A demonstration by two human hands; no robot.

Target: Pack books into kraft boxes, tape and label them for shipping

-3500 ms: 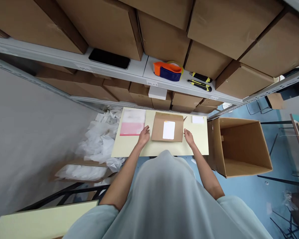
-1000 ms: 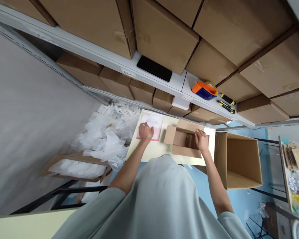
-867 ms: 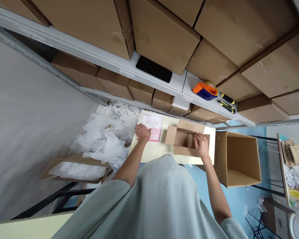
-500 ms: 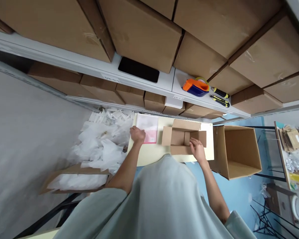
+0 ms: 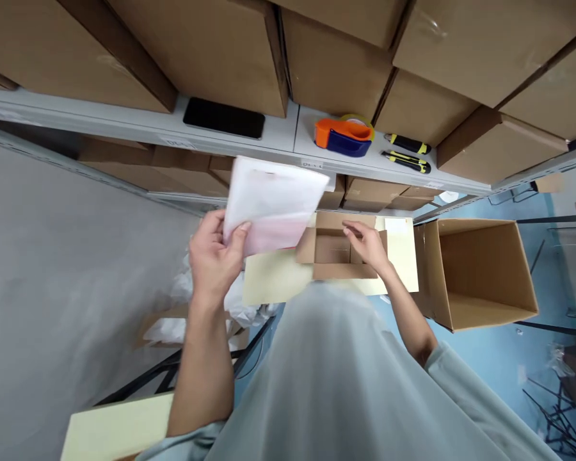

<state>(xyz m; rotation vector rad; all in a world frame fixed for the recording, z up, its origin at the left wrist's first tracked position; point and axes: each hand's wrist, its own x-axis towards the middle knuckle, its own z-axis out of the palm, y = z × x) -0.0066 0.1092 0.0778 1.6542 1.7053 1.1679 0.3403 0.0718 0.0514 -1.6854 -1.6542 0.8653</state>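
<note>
Above the table (image 5: 273,282), left hand (image 5: 214,259) fingers now grip the lifted white-pink packet (image 5: 273,205); right hand (image 5: 368,243) rests spread in the small box (image 5: 333,253).

Even, soft indoor light with no glare and only faint shadows under the shelf (image 5: 278,137). Wide-angle distortion bends its edges and stretches the corners. The raised left hand (image 5: 214,259) and plastic pouch (image 5: 273,205) are slightly motion-blurred.

The small box (image 5: 333,251) is open upward; access from the left is blocked by the raised packet (image 5: 273,205), beyond by the shelf (image 5: 288,137).
</note>
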